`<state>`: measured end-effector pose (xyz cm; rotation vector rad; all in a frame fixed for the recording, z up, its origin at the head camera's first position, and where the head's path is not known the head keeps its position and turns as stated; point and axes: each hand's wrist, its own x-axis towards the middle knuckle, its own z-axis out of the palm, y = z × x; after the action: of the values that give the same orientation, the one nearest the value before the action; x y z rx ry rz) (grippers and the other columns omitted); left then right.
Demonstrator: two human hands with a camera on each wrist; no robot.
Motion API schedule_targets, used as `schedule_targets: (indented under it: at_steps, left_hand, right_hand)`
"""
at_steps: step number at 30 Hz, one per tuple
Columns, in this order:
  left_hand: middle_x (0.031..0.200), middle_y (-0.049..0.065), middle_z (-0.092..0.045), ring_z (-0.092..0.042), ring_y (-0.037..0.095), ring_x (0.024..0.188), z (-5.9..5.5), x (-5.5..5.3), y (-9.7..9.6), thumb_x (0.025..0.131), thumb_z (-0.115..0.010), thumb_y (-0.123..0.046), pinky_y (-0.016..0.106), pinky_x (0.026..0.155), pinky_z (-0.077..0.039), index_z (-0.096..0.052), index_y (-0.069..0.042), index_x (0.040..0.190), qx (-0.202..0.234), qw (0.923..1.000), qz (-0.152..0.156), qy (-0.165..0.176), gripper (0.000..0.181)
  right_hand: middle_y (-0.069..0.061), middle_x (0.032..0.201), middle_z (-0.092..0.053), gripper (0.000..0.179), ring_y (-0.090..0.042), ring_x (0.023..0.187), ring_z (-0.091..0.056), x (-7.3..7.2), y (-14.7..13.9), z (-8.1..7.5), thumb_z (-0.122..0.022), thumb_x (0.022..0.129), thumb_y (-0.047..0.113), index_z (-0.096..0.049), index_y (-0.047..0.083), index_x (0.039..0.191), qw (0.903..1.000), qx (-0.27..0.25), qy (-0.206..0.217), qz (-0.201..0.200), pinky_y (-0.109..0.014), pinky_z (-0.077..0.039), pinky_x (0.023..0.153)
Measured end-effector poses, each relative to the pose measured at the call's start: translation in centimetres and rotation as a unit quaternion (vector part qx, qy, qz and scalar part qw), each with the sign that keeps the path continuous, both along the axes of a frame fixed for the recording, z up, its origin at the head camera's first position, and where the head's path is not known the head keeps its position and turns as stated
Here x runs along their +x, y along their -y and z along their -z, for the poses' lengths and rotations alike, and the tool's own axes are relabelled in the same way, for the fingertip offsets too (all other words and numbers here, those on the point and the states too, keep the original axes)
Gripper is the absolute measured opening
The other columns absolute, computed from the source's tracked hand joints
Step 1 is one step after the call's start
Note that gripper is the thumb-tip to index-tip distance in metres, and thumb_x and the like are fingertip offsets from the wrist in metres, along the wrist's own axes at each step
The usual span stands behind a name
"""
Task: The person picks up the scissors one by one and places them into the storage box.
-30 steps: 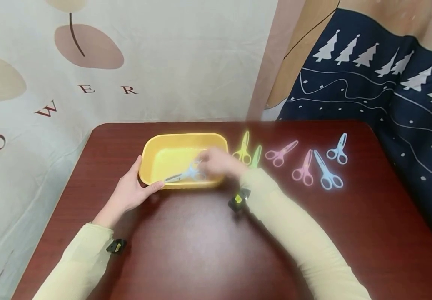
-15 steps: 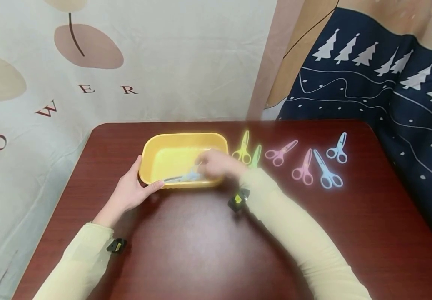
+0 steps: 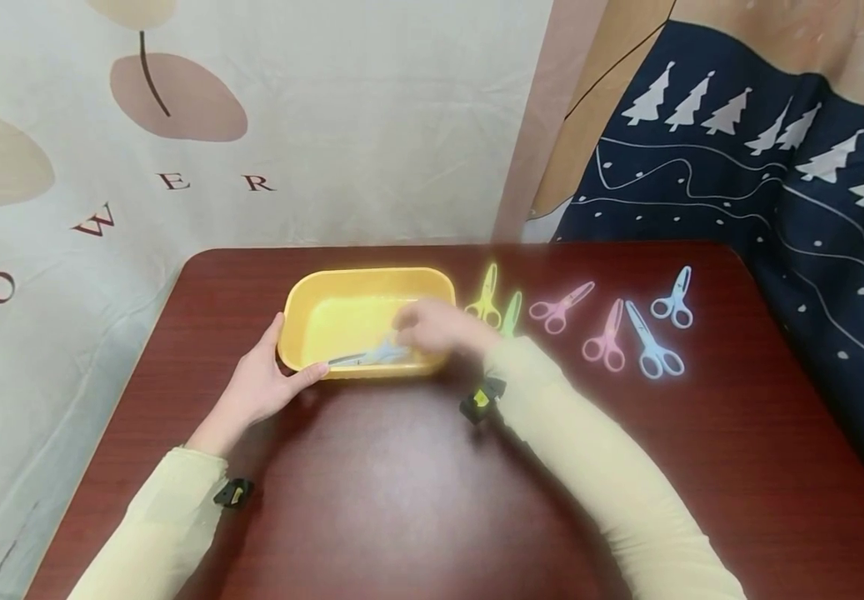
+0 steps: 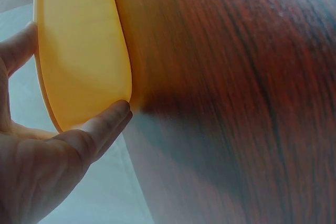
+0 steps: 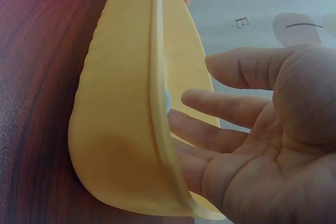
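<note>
A yellow plastic basin [image 3: 334, 321] stands on the table, its left end gripped by my left hand [image 3: 259, 383]. The thumb lies over the front rim; in the left wrist view, a finger [image 4: 107, 121] presses the outside wall. Pale blue scissors [image 3: 364, 358] lie inside along the front wall, blades to the left. Over the basin's right part is my right hand [image 3: 442, 327], beside the scissors' handles. In the right wrist view its fingers [image 5: 215, 132] reach loosely past the rim, thumb apart, and only a speck of the blue scissors shows near the fingertips.
Right of the basin lie yellow scissors [image 3: 487, 300], green scissors [image 3: 512, 312] partly behind the right sleeve, pink scissors [image 3: 562, 308], more pink scissors [image 3: 606, 337], blue scissors [image 3: 652, 346] and small light blue scissors [image 3: 675, 300]. Curtains hang behind the table.
The blue scissors have come down from a tilted position with handles raised to lying low in the basin, and the right hand has loosened from them. The left hand stays on the basin.
</note>
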<state>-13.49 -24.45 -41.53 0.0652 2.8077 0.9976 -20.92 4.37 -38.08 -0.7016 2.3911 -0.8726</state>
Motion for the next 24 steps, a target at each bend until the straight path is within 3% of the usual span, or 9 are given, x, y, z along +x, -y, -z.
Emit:
schedule_targets:
  at_steps: [5, 17, 24]
  left_hand:
    - [0.165, 0.034, -0.019, -0.031, 0.051, 0.148, 0.0, 0.1, 0.0, 0.091, -0.078, -0.046, 0.065, 0.116, -0.032, -0.003, 0.006, 0.163, -0.003, 1.0, 0.001, 0.002, 0.116]
    - [0.165, 0.034, -0.02, -0.033, 0.05, 0.147, -0.1, -0.2, -0.1, 0.091, -0.077, -0.047, 0.064, 0.115, -0.033, -0.003, 0.006, 0.163, -0.01, 0.9999, -0.002, 0.005, 0.117]
    - [0.165, 0.033, -0.02, -0.033, 0.05, 0.147, -0.2, 0.0, -0.1, 0.091, -0.077, -0.047, 0.064, 0.116, -0.033, -0.003, 0.007, 0.163, -0.009, 0.9999, -0.004, 0.006, 0.116]
  right_hand:
    - [-0.011, 0.131, -0.067, 0.037, -0.027, 0.124, -0.06, 0.2, -0.6, 0.0, -0.061, 0.102, 0.022, -0.066, 0.004, 0.134, 0.9999, -0.008, -0.011, 0.003, -0.043, -0.045, 0.111]
    - [-0.004, 0.135, -0.068, 0.037, -0.022, 0.13, -0.057, 1.1, -3.4, -0.2, -0.064, 0.1, 0.022, -0.068, 0.01, 0.135, 0.9953, -0.077, -0.005, 0.059, -0.041, -0.041, 0.114]
    - [-0.001, 0.132, -0.069, 0.036, -0.021, 0.123, -0.062, 1.6, -5.2, -0.6, -0.065, 0.1, 0.019, -0.069, 0.011, 0.135, 0.9893, -0.116, 0.003, 0.089, -0.04, -0.047, 0.109]
